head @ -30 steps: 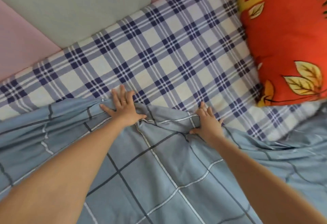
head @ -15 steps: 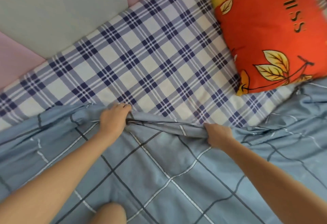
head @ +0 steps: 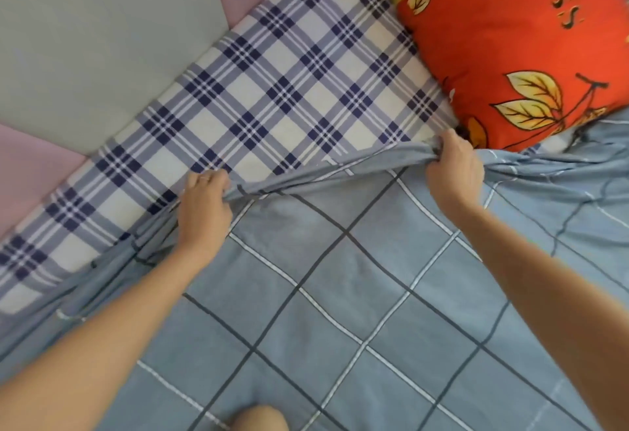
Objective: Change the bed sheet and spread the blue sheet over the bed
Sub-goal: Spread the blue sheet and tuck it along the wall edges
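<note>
The blue sheet (head: 340,294), pale blue with dark and white grid lines, covers the near part of the bed. Its far edge is bunched into a ridge between my hands. My left hand (head: 204,206) grips that edge at the left, fingers curled round the fold. My right hand (head: 454,171) grips the same edge further right, close to the pillow. Beyond the ridge lies the white and navy plaid sheet (head: 272,97), uncovered up to the wall.
An orange-red pillow (head: 517,42) with yellow leaves lies at the upper right, its lower corner touching the blue sheet. Padded grey and pink wall panels (head: 102,39) run along the bed's far side. My knee (head: 260,418) shows at the bottom.
Both hands went from lying flat on the blue sheet's edge to gripping it. They have moved apart and carried the edge further toward the wall and the pillow.
</note>
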Demonstrator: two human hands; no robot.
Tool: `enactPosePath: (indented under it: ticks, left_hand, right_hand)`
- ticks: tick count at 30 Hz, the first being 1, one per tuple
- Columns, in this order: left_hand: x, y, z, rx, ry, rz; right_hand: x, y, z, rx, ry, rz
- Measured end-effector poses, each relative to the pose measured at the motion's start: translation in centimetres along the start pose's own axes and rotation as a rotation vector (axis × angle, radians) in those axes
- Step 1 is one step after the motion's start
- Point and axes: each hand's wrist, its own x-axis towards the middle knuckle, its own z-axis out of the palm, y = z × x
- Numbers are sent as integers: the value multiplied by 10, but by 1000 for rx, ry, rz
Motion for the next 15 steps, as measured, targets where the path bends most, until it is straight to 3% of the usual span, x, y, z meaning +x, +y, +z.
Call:
enactPosePath:
  ticks: [3, 6, 8, 10, 13, 15]
  left_hand:
    - [-62, -6, -3, 68, -47, 271]
    - [-116, -16, -5, -25, -255, 468]
    - [-137, -16, 2, -81, -353, 400]
    - [-139, -8, 12, -96, -345, 184]
    - [-119, 17, 30, -18, -205, 37]
    - [-99, 39, 37, 105, -265, 28]
  right_hand:
    - [-86, 46, 5, 105, 127, -77]
    - [-174, 105, 10, -40, 33, -90]
    - [-214, 136, 15, -228, -134, -90]
    - [-232, 146, 20, -284, -257, -99]
    - [-220, 121, 18, -149, -151, -70]
    - [-194, 91, 19, -24, -44, -60]
